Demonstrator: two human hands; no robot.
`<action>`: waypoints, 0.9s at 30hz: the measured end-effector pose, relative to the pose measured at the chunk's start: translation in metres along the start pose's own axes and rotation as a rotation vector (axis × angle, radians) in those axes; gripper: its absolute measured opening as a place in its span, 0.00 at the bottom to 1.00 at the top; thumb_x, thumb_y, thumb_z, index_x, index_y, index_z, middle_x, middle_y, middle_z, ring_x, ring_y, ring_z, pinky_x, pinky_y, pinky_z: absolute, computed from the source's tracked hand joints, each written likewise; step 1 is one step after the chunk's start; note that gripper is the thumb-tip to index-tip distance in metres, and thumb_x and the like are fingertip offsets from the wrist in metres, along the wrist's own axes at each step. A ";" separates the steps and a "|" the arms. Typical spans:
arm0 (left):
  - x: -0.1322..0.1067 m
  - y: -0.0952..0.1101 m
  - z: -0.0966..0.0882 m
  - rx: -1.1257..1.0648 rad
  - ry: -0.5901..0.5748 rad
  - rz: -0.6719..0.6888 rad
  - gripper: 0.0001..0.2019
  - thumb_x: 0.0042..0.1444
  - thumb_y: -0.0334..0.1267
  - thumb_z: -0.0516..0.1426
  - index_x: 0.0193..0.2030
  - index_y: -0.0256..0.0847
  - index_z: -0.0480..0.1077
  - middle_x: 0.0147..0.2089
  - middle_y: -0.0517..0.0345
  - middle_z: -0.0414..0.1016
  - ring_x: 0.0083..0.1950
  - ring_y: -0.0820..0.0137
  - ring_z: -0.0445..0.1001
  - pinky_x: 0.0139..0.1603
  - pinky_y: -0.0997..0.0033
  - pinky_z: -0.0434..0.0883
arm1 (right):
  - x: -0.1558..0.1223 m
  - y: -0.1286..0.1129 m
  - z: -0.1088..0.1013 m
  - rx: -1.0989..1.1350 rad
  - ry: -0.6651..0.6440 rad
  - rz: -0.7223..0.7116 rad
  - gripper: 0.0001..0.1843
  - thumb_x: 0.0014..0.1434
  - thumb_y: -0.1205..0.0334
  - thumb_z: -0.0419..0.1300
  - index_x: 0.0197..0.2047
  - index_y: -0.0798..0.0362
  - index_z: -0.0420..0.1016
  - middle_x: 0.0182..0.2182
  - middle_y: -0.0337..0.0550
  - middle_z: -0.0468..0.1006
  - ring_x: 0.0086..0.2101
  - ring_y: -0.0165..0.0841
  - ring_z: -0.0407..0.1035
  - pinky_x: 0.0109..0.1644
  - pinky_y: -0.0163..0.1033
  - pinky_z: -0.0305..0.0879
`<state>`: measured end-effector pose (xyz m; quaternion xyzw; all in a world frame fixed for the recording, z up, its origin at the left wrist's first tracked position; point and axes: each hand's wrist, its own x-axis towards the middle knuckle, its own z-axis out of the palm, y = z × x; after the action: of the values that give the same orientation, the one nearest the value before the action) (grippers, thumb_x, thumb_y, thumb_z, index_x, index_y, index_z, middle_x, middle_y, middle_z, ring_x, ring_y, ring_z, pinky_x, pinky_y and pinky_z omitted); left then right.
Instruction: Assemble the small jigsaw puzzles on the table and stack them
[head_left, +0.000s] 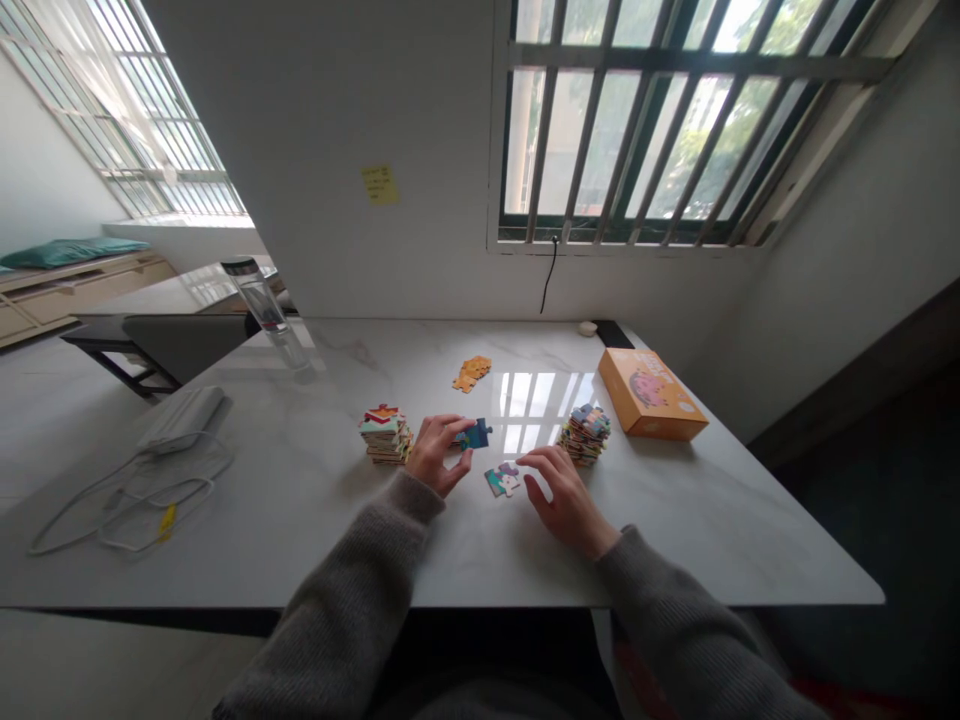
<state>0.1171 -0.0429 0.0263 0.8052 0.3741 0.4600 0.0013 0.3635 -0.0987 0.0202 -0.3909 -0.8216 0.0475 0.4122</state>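
Observation:
My left hand (439, 452) is closed, its fingers and thumb about the near side of a dark blue puzzle piece (478, 434); the fingers cover part of it. My right hand (564, 498) has its thumb and fingers apart. Its index fingertip is at the edge of a teal, white and purple puzzle piece (502, 481) lying on the table. A stack of puzzle pieces (385, 436) rises just left of my left hand. Another stack of puzzle pieces (585, 434) stands beyond my right hand.
Orange puzzle pieces (472, 373) lie farther back on the white table (315, 540). An orange box (651, 395) sits at the right. At the left are a clear bottle (259, 300), a pale grey device (180, 425) and its cable (202, 490).

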 end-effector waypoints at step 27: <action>-0.009 -0.011 0.013 0.141 -0.223 -0.010 0.10 0.60 0.32 0.55 0.47 0.42 0.72 0.53 0.49 0.71 0.55 0.58 0.69 0.57 0.56 0.68 | -0.003 0.002 0.007 -0.149 -0.254 0.082 0.08 0.68 0.65 0.56 0.48 0.49 0.74 0.48 0.49 0.75 0.49 0.42 0.67 0.52 0.50 0.65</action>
<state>0.1176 -0.0356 0.0084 0.8476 0.4069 0.3404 -0.0114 0.3610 -0.0972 0.0133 -0.4443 -0.8518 0.0523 0.2726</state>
